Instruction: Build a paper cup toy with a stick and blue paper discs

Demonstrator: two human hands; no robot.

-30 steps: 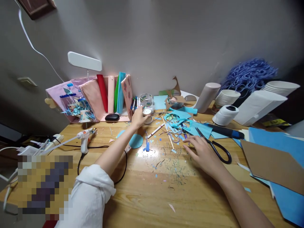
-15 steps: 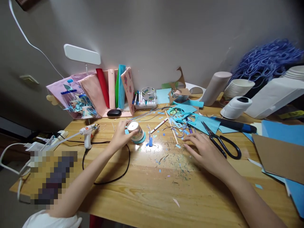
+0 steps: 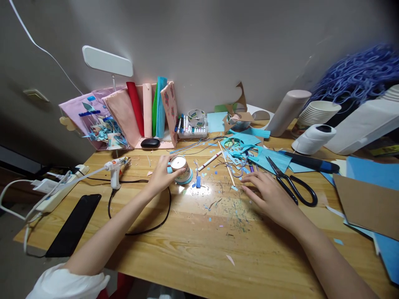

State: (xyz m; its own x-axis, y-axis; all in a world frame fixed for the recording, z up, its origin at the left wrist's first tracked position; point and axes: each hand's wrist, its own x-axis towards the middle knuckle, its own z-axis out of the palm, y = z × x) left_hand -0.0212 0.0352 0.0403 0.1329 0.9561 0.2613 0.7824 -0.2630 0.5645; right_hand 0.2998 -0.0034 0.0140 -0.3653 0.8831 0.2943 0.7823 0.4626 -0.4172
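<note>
My left hand (image 3: 162,174) is closed around the side of an upturned paper cup (image 3: 183,173). The cup stands on a light-blue round base (image 3: 185,179), and its white bottom faces up. Just right of it lies a small dark-blue piece (image 3: 198,182). My right hand (image 3: 263,193) hovers over or rests on the table with fingers spread, holding nothing; whether it touches the wood is unclear. Beside it are black-handled scissors (image 3: 291,182), a thin wooden stick (image 3: 227,164) and light-blue paper scraps (image 3: 246,143).
A white glue gun (image 3: 115,172) with a looping black cable stands to the left, near a black phone (image 3: 74,224) and a power strip (image 3: 60,193). Brown cardboard (image 3: 368,205) lies over blue sheets on the right. Behind are boxed markers (image 3: 192,129) and stacked paper cups (image 3: 318,116).
The view has shifted slightly, so background things sit a little higher. My left hand still holds the cup, and my right hand has barely moved.
</note>
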